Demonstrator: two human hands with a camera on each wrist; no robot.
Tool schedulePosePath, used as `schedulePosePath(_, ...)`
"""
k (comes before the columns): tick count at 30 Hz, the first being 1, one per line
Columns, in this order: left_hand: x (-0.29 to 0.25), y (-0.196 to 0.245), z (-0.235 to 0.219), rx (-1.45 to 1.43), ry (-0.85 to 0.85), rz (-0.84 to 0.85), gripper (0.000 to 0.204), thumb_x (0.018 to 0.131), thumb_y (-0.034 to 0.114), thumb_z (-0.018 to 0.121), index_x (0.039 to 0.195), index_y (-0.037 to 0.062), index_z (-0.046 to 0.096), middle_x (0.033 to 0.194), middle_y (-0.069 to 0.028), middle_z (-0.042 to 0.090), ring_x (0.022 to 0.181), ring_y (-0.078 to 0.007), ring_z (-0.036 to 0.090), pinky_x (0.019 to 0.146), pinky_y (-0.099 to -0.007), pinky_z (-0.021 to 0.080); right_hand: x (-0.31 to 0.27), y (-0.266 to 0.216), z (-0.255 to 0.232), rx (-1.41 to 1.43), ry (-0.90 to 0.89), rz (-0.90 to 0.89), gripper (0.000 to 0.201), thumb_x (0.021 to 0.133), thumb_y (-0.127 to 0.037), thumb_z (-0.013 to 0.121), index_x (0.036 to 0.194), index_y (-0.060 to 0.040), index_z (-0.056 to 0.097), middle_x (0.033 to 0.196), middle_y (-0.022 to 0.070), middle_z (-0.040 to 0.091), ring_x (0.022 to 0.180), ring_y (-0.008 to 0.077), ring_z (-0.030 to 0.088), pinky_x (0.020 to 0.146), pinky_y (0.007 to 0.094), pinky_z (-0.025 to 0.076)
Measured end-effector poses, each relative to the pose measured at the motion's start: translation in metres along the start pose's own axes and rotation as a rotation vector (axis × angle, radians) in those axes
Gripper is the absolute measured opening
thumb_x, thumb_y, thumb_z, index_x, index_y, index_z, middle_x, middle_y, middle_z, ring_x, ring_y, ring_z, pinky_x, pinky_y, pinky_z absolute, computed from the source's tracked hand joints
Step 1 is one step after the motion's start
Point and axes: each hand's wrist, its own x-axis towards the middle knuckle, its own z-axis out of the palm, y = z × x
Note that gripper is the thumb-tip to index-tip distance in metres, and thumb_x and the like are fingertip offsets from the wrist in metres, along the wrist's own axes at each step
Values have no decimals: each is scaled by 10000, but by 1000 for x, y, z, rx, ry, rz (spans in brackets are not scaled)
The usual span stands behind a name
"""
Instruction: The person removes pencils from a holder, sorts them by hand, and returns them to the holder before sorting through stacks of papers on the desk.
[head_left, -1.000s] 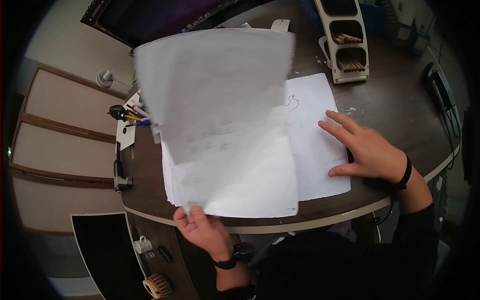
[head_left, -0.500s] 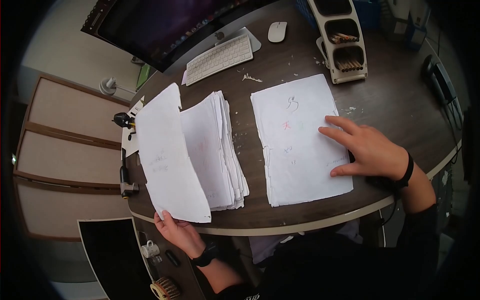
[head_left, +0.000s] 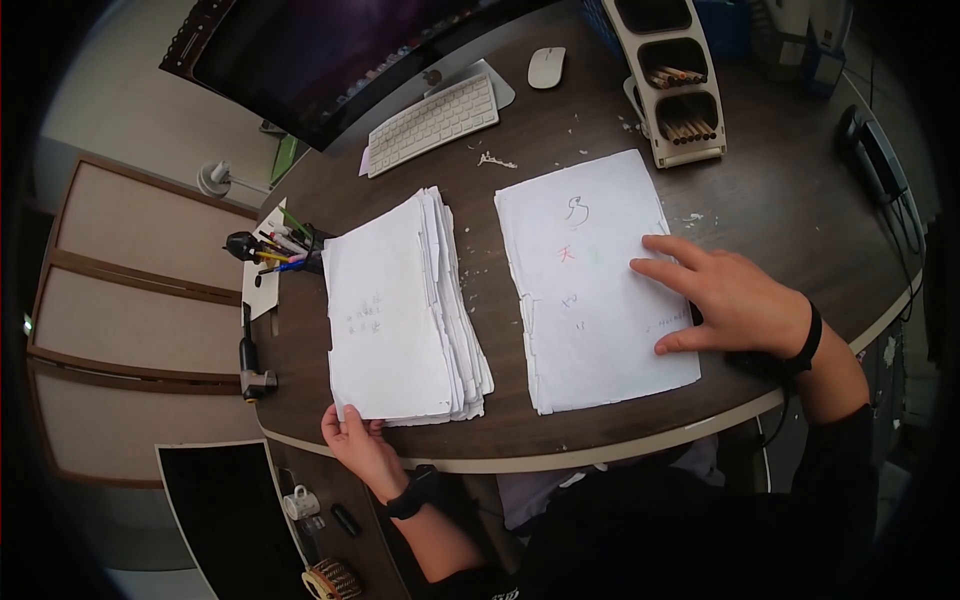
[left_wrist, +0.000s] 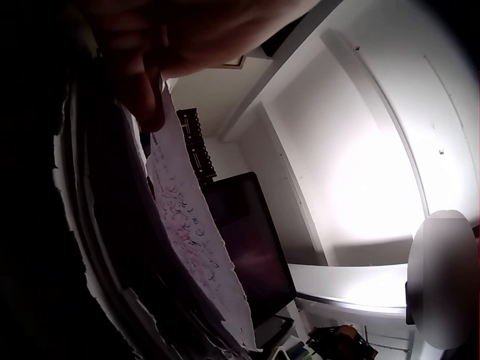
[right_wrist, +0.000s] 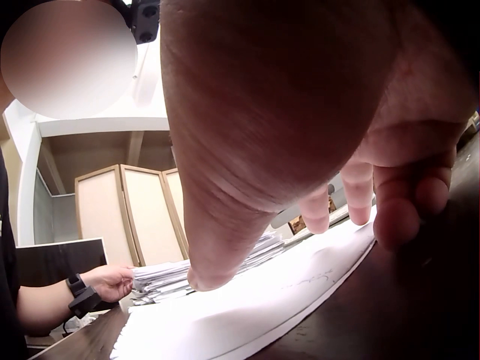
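Two piles of white paper lie side by side on a dark round table (head_left: 780, 210). My left hand (head_left: 348, 418) pinches the near left corner of the top sheet of the left pile (head_left: 400, 310), which lies flat and carries faint writing. In the left wrist view a fingertip (left_wrist: 146, 97) sits on the edge of the stacked sheets (left_wrist: 187, 225). My right hand (head_left: 690, 290) rests flat, fingers spread, on the right side of the right pile (head_left: 585, 285), whose top sheet bears a few drawn marks. In the right wrist view those fingers (right_wrist: 397, 217) press on the paper (right_wrist: 262, 307).
Behind the piles are a white keyboard (head_left: 435, 110), a mouse (head_left: 546, 66) and a dark monitor (head_left: 330, 50). A tiered pencil rack (head_left: 680, 90) stands at the back right. A cup of pens (head_left: 275, 250) sits left of the left pile. Paper scraps dot the table.
My left hand has swung a sheet from over the right pile across to the left and laid it flat on the left pile. The right hand has stayed put.
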Motion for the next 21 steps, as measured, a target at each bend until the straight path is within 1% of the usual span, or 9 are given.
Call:
schedulePosePath(4,-2,-4,-2,10,-11,-8,252,1045,69,581,1275,33,484,1078,-98,682,821,-118,642,615,-243,523,0,-1,-1,9,-4,7,834,783,-478,860,1455,-100,541,1539,212,470,1174,433,644,1010,476,525)
schedulePosePath(7,-4,-1,1,100,13,-9,292,1033,93,618,1296,29,509,1082,-68,670,826,-108,627,688,-245,516,2,0,-1,-7,-6,-7,825,781,-473,862,1447,-99,549,1538,206,473,1184,432,638,1011,477,523)
schedulePosePath(9,-1,-6,-3,425,151,281,308,1027,78,615,1318,25,531,1076,-53,649,829,-102,606,734,-246,489,1,-1,-1,7,-23,11,815,781,-470,863,1439,-97,558,1537,203,476,1200,432,628,1017,474,518)
schedulePosePath(12,-28,21,15,753,289,417,318,991,60,654,1298,18,580,1053,-46,640,806,-82,554,712,-217,443,2,0,-1,-12,-29,-2,800,780,-467,865,1424,-94,572,1536,204,476,1217,431,617,1030,472,510)
schedulePosePath(13,-35,23,18,753,292,416,318,991,60,654,1298,18,580,1053,-46,640,806,-82,554,712,-217,443,2,0,-1,-13,-31,-5,800,780,-467,865,1424,-94,572,1536,204,476,1217,431,617,1030,472,510)
schedulePosePath(15,-56,24,21,471,14,430,277,979,40,666,1250,19,614,1010,-29,633,801,-68,554,692,-217,450,3,-3,-2,1,-41,20,792,765,-442,880,1411,-90,585,1533,203,481,1233,427,608,1040,469,504)
schedulePosePath(18,-94,33,37,446,-337,317,95,946,13,707,1039,-8,714,914,-33,685,742,-80,599,645,-226,485,2,-3,-1,1,-1,-23,749,775,-406,872,1393,-91,590,1508,214,501,1166,433,636,1006,468,519)
schedulePosePath(19,-103,31,45,477,-492,403,133,911,5,741,1043,1,734,894,-48,691,701,-92,594,615,-238,480,3,-3,-1,1,-7,-31,749,775,-406,872,1393,-91,590,1508,214,501,1166,433,636,1006,468,519)
schedulePosePath(21,-124,48,73,595,-753,310,299,851,42,810,1142,28,743,913,-57,685,634,-101,525,577,-256,452,4,-3,-3,-5,-4,-42,752,762,-377,884,1394,-97,589,1508,206,504,1183,426,632,1012,469,517)
